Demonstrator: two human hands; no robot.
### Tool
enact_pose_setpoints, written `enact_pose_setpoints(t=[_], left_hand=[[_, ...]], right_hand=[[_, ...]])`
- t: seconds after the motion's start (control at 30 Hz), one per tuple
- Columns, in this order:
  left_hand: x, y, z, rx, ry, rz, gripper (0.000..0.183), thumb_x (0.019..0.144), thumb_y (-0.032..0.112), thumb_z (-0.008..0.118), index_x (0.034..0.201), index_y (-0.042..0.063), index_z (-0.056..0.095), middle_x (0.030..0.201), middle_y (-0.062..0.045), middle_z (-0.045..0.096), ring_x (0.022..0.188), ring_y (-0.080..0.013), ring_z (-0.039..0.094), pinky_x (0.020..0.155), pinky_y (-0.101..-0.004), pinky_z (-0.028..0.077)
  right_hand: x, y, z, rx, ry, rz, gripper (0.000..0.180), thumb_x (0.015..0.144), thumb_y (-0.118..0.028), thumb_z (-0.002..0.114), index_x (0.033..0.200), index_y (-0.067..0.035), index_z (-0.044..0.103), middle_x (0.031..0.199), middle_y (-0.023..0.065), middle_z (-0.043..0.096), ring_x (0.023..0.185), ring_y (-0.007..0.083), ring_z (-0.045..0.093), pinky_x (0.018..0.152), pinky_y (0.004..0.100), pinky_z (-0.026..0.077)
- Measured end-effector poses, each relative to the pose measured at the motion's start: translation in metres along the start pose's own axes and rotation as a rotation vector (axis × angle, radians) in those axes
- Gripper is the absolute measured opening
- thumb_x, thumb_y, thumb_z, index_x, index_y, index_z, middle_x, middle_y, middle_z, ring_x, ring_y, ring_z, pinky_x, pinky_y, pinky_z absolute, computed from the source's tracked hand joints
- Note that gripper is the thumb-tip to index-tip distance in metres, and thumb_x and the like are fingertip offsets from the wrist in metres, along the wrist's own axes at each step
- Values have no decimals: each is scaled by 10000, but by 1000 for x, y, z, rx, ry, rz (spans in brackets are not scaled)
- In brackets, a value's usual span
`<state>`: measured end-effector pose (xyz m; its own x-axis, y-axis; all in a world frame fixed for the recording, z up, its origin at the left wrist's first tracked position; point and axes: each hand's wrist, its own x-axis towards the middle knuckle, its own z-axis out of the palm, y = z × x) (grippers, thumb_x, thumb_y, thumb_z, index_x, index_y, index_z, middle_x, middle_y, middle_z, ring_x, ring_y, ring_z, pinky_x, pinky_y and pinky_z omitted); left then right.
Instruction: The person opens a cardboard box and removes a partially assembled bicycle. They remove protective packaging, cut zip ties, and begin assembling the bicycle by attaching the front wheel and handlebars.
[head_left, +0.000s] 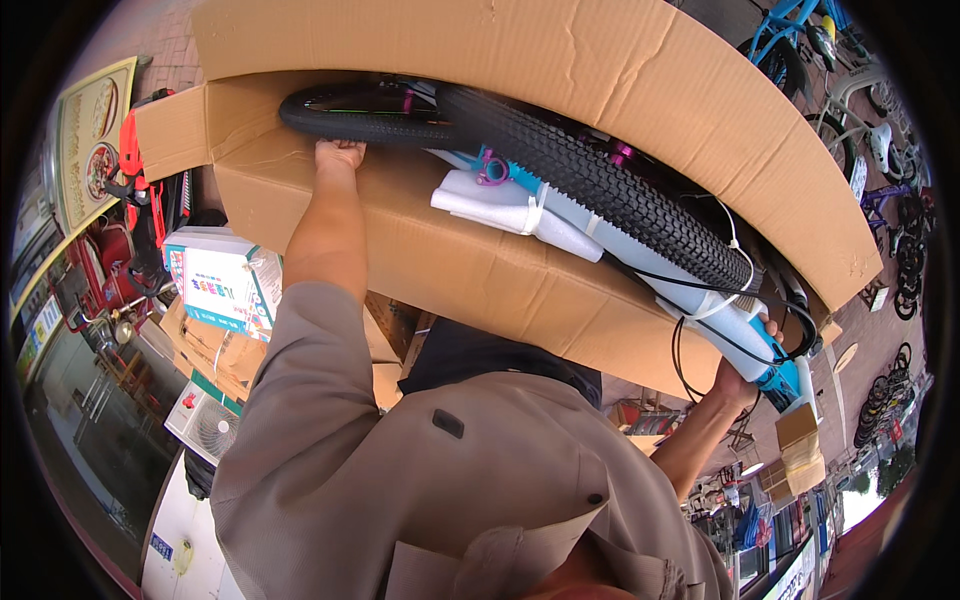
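Observation:
An open cardboard box (480, 225) lies across the view, with a packed bicycle inside. My left hand (341, 152) has its fingers curled under the smooth-looking black tire (360, 129) at the box's left end. A knobby black tire (600, 180) runs diagonally beside the blue frame tube, which is wrapped in white foam (652, 274) and zip-tied. A purple seat clamp (493, 168) sits on the blue frame. At the right end, my right hand (739, 382) grips the foam-wrapped blue bicycle frame (780, 379), its fingertips showing on the far side. Black cables (806, 330) loop near it.
A white printed carton (225, 283) and cardboard boxes (210, 352) stand at the left, near a red and black object (150, 180). Several bicycles (847, 112) stand at the upper right. A small taped cardboard piece (801, 450) lies beyond my right hand.

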<state>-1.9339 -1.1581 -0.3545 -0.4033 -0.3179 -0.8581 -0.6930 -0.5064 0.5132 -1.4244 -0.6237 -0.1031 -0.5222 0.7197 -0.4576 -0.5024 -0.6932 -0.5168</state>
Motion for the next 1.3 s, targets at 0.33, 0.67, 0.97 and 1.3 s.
enact_pose_setpoints(t=[0.33,0.67,0.97,1.3], left_hand=[[-39,17,43,-338,-259,26,632,991,605,250,1062,77,591,980,-138,625,879,-313,596,865,-502,506],[-96,24,49,-328,-344,195,582,1015,525,309,1317,127,606,1373,-127,586,1242,-343,552,1095,-565,431],[-163,52,51,-298,-177,312,581,1008,523,335,1347,131,597,1409,-146,574,1273,-372,540,1099,-585,416],[-211,55,10,-333,-48,346,573,987,553,340,1271,140,618,1251,-115,623,1085,-301,596,972,-512,496]], right_hand=[[-2,2,3,121,80,-15,332,1020,-279,433,1051,20,573,1103,164,608,1215,365,494,1183,523,296],[1,-5,-23,-24,3,-14,258,988,-284,496,1042,-54,599,1091,94,614,1208,301,491,1178,518,282],[-30,-14,41,-301,-133,-162,170,1003,-252,506,1069,-96,522,1081,63,553,1158,279,472,1158,479,285],[-54,-48,82,-4,-209,-160,316,980,-348,483,961,-51,588,910,100,586,941,261,533,1062,453,379]])
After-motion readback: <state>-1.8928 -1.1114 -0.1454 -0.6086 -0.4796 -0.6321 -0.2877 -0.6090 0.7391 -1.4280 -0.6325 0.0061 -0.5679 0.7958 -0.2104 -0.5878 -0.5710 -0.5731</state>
